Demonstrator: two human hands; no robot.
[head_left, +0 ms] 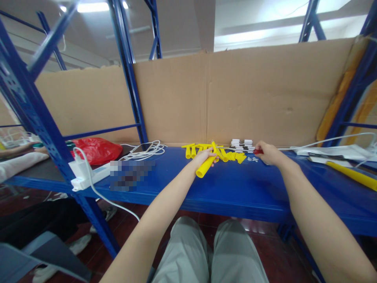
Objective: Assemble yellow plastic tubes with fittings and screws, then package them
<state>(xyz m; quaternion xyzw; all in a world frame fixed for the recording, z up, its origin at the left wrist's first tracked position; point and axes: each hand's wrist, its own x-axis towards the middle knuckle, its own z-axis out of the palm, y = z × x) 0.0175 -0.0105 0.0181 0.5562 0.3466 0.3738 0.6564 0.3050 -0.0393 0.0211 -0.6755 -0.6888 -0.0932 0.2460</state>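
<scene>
My left hand (207, 156) is closed around a yellow plastic tube (203, 169), its open end tilted down towards me. A narrower yellow part sticks up beyond the fingers. Near the back of the blue shelf, my right hand (267, 153) is closed on a small red piece (258, 151), perhaps a tool handle; the fingers hide most of it. Several yellow tube pieces (193, 151) lie in a row behind my left hand. Flat yellow pieces (240, 158) and small silvery bits (252, 159) lie between my hands. Stacked white and black pieces (241, 145) are just left of my right hand.
A blue metal shelf (229, 192) has a cardboard wall (247, 94) behind. To the left are a power strip (97, 176), coiled white cable (150, 150) and red bag (94, 151). A long yellow tube (350, 175) lies right. Another person's arm (20, 151) is far left.
</scene>
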